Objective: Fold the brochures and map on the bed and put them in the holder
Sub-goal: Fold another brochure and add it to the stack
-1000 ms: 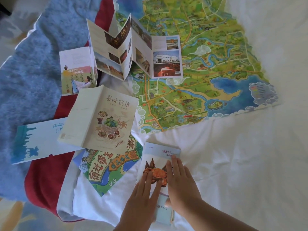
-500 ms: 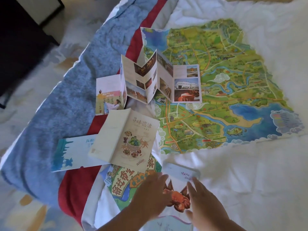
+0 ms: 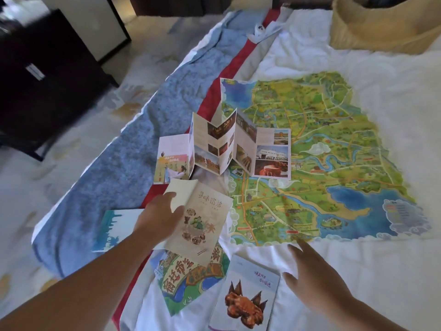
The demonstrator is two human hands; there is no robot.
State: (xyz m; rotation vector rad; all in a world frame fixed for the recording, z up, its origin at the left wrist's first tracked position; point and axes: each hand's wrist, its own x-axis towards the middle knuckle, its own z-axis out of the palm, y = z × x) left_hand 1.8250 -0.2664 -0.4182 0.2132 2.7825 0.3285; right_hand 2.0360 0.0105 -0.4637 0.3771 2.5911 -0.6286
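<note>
White rumpled duvet covers the bed, with a fuzzy blue runner edged in red along its left side. On the duvet a large glossy map lies unfolded and flat, green and blue, with scalloped borders. A woven straw basket sits at the far right corner, well apart. A zigzag brochure stands on the map's left edge. Nearer lie a cream booklet, a crab leaflet, a green folded sheet and a teal card. The left hand is on the booklet's left edge, but its fingers are too blurred to tell their grip. The right hand hovers beside the leaflet, fingers straight and spread.
</note>
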